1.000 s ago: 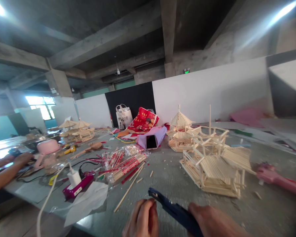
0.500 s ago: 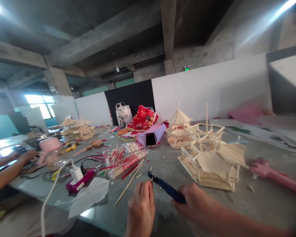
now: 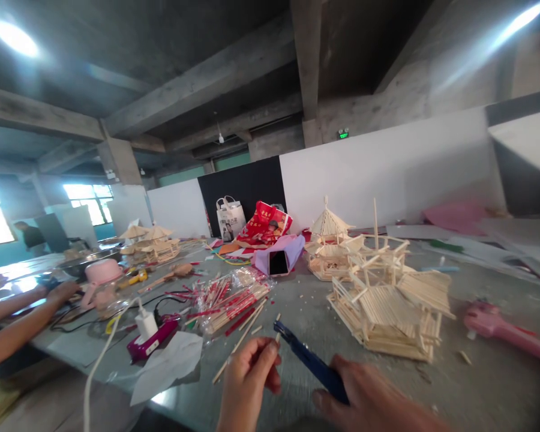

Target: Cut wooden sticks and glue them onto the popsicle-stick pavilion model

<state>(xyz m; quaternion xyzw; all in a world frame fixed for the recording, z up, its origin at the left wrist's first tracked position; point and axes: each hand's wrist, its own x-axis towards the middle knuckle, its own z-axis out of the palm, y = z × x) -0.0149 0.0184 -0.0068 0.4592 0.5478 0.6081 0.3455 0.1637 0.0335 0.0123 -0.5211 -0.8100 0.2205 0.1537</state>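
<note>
Now the right hand (image 3: 369, 399) grips dark-blue pliers (image 3: 310, 360); left hand (image 3: 247, 381) pinches a pale stick (image 3: 278, 337).

Left hand (image 3: 247, 375) with stick (image 3: 278, 337) higher, nearer blue cutter (image 3: 312, 362)

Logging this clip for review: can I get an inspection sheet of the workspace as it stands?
Surface: grey table, littered with stick offcuts.
Job's things: blue cutters in right hand; small stick piece pinched by left hand.
Clutter: stick-built pavilion, bag of sticks, phone, pink tool.
Hands: both closed on their items.
Cables: white cable from power strip.
Surroundings: another person's arm at left; white partition wall.
</note>
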